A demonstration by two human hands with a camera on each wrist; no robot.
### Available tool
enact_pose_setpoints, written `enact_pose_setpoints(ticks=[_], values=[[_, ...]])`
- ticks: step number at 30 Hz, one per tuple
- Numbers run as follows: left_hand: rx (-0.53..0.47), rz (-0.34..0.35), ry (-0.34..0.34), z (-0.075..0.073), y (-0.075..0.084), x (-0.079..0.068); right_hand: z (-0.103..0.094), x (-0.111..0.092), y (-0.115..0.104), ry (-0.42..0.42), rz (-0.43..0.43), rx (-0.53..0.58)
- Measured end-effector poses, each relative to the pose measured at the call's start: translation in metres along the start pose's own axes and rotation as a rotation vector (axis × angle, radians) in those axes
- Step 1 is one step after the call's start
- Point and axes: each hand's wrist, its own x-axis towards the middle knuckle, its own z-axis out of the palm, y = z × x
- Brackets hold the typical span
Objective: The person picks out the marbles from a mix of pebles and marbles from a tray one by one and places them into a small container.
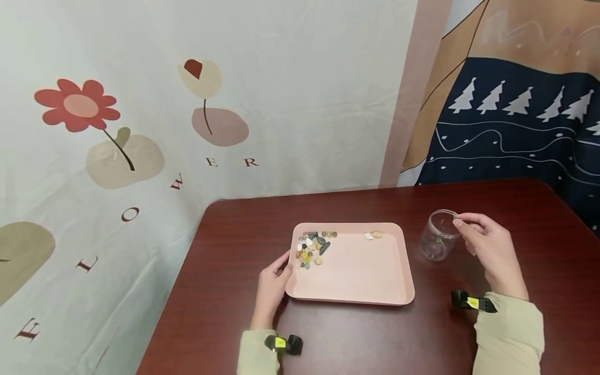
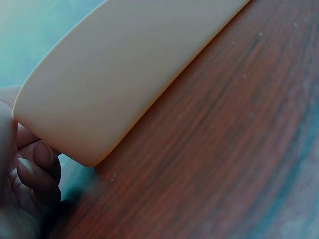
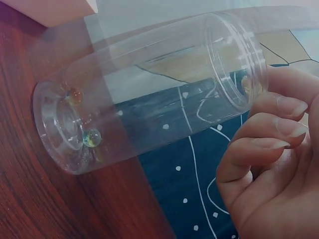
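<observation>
A pink tray lies on the table. My left hand grips its left edge, thumb at the rim; in the left wrist view, curled fingers show below the tray's corner. To the right stands a clear plastic jar, lidless, with small glass marbles at its bottom. At the jar's mouth, my right hand pinches a small marble between thumb and index finger, seen partly through the rim. The other right fingers curl loosely beside the jar.
Pebbles and glass beads cluster in the tray's upper left, with several round marbles in a row. A white stone and a tan stone lie at its upper right. Patterned cloth hangs behind the dark wooden table.
</observation>
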Motion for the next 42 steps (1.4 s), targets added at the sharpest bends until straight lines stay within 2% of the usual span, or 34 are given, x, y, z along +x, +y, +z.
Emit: enact_pose_setpoints(ticks=[4, 9, 20, 42], values=[[0.009, -0.014, -0.001, 0.001, -0.003, -0.003, 0.001, -0.001, 0.003, -0.001, -0.009, -0.057], [0.003, -0.031, -0.004, 0.001, -0.003, -0.002, 0.003, 0.001, 0.002, -0.001, -0.004, -0.012], [-0.010, -0.019, -0.013, 0.001, 0.002, 0.007, 0.001, 0.005, -0.002, 0.008, -0.004, 0.089], [-0.020, 0.004, -0.022, 0.000, 0.001, 0.004, 0.003, 0.002, -0.001, 0.040, 0.008, -0.056]])
